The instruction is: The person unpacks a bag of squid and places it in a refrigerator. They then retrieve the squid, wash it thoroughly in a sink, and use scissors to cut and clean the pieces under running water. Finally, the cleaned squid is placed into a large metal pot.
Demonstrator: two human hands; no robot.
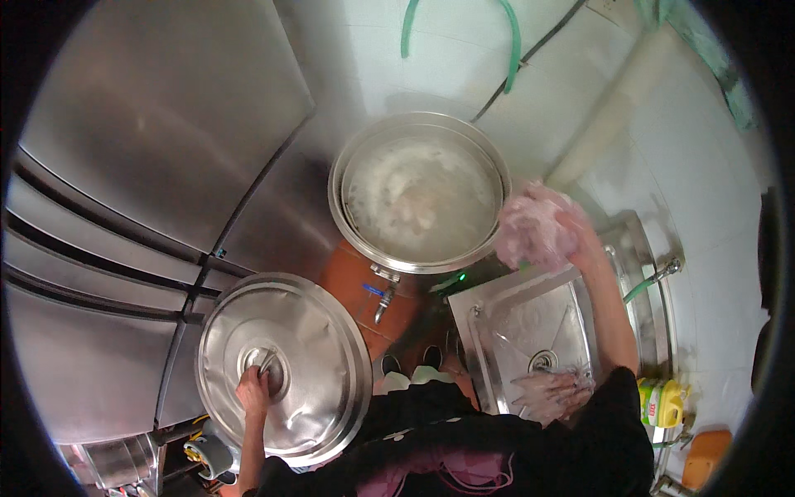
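My left hand (253,392) grips the handle of a large round metal lid (310,348), held out at the lower left. At the right rim of a big metal pot (435,268), my right hand (572,233) holds a pinkish mass (534,227), which looks like raw meat in a clear plastic bag, though blur leaves this uncertain. Cloudy, foamy liquid (428,199) fills much of the pot. A tap with a blue lever (382,301) sticks out from the pot's front. More pale, wet pieces (549,394) lie in the metal sink (515,323) under my right arm.
Stainless steel cabinet doors (155,124) line the left side. A green hose (640,290) hangs from a wall tap (671,268) beyond the sink. A yellow jug (669,404) and an orange object (707,456) are at the lower right. Tiled wall (435,74) stands behind the pot.
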